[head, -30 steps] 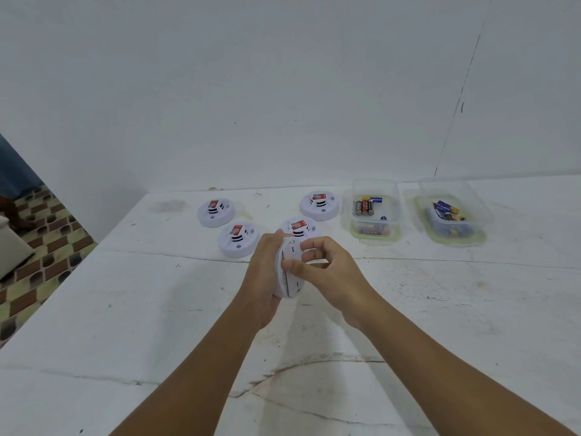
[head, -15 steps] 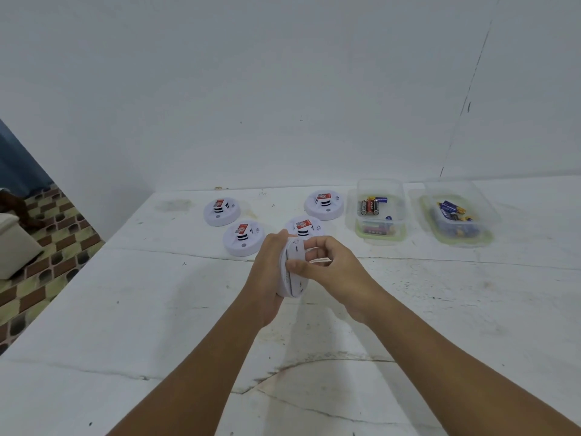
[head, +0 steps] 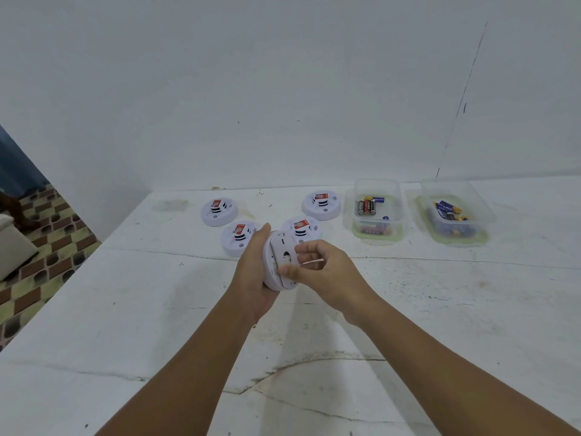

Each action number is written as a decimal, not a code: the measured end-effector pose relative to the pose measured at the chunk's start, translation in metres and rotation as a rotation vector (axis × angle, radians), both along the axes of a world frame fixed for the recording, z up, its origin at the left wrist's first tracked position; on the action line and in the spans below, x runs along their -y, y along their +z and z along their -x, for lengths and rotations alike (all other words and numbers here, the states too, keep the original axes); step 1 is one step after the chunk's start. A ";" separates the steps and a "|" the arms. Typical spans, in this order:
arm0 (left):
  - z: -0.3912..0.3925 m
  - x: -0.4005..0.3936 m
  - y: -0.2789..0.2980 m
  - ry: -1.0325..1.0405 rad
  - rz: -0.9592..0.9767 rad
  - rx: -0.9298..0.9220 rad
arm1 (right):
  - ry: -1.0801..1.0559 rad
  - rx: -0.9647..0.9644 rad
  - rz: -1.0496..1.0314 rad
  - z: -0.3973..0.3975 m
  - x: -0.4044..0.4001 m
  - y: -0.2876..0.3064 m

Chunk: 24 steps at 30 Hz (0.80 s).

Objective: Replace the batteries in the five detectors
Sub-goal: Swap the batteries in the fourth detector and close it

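Note:
I hold a white round detector (head: pixel 277 258) on edge above the table, its back face turned towards my right. My left hand (head: pixel 254 273) cups its front from the left, fingers curled round the rim. From the right, my right hand (head: pixel 328 273) grips its back plate with thumb and curled fingers. A thin white strip shows between those fingers. Four more detectors lie face up behind: the far left detector (head: pixel 219 211), one nearer (head: pixel 236 242), a middle detector (head: pixel 302 227) partly behind the held one, and the far right detector (head: pixel 322 205).
Two clear plastic boxes stand at the back right: the left box (head: pixel 377 229) holds red-black batteries, the right box (head: pixel 454 232) blue and yellow ones. The white table (head: pixel 151 309) meets a white wall behind. Its left edge drops to a tiled floor (head: pixel 34 256).
The detector's back face has turned more into view between my hands, and my right fingers have shifted on its back plate. Everything on the table stays put.

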<state>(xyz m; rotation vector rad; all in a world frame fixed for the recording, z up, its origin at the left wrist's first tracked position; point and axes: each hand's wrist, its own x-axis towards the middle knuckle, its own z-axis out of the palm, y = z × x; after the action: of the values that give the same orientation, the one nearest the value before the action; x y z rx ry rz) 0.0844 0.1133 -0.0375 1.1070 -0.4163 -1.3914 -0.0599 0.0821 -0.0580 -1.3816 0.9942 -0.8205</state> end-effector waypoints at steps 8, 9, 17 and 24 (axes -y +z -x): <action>0.001 -0.001 -0.005 0.043 -0.066 0.007 | 0.027 -0.066 0.020 -0.004 -0.004 0.001; 0.000 0.000 -0.009 0.046 -0.066 0.007 | 0.034 -0.062 0.007 -0.004 -0.004 0.002; -0.003 0.002 -0.013 0.031 -0.052 -0.017 | 0.012 -0.012 -0.029 -0.012 -0.006 0.001; -0.008 0.005 -0.019 0.000 0.007 -0.009 | 0.008 -0.039 0.115 -0.013 -0.007 -0.001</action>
<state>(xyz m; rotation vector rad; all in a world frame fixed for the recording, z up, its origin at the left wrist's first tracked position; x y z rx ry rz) 0.0925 0.1085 -0.0565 1.0942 -0.4148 -1.3937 -0.0474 0.0887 -0.0586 -1.5035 0.9831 -0.8591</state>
